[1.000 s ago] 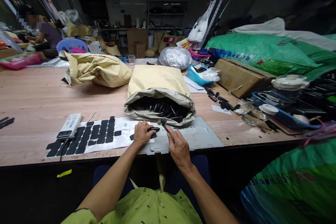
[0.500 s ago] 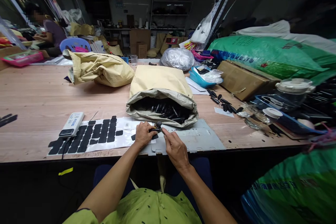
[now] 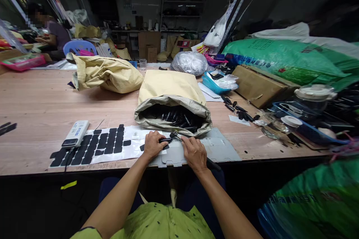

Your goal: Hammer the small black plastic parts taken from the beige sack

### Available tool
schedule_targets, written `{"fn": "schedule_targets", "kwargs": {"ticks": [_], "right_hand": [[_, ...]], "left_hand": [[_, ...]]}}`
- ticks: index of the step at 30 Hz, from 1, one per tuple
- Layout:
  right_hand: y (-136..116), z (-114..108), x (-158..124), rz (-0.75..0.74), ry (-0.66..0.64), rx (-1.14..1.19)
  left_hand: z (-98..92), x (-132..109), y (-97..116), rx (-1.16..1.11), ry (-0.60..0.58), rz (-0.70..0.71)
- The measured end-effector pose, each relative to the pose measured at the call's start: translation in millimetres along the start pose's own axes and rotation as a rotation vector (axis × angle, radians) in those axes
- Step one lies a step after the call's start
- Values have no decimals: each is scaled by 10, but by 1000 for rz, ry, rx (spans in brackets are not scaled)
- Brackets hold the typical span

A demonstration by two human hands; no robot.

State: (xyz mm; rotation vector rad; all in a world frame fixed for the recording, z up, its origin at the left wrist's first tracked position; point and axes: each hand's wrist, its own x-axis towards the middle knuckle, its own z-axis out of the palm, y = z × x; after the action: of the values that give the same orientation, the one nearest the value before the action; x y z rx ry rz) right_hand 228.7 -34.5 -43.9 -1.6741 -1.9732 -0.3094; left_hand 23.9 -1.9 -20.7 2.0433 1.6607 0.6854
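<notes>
My left hand (image 3: 151, 144) is closed on a small black part (image 3: 165, 140), pressing it onto the white sheet of black pads (image 3: 98, 145). My right hand (image 3: 194, 152) grips a dark-handled tool (image 3: 176, 135) whose metal tip meets the black part. Both hands rest over a grey plastic panel (image 3: 218, 148) at the table's near edge. Just behind them an open sack (image 3: 172, 114) lies full of black parts.
A white device (image 3: 75, 133) lies left of the sheet. A crumpled tan bag (image 3: 105, 73), cardboard box (image 3: 259, 84), blue trays, loose black parts (image 3: 241, 112) and green sacks (image 3: 280, 58) crowd the table. Another person (image 3: 49, 33) sits far left.
My right hand has shifted right and down along the tool, now lying lower on the grey panel. My left hand stays on the black part.
</notes>
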Motion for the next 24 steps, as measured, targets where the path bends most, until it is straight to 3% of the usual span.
{"fn": "schedule_targets", "kwargs": {"ticks": [8,12,18,24], "right_hand": [[-42,12,-16,86,-20,35],[-50,0,-9,103,-32,40],[-42,18,-16,113,-27,51],[-47,20,-15,114,-25,41]], "left_hand": [[-22,-9,-6,-11,-8,20],[-31,-100,37,2,5,103],[-50,-671,83,-119,28,309],[31,-1230,-51,90,-49,437]]}}
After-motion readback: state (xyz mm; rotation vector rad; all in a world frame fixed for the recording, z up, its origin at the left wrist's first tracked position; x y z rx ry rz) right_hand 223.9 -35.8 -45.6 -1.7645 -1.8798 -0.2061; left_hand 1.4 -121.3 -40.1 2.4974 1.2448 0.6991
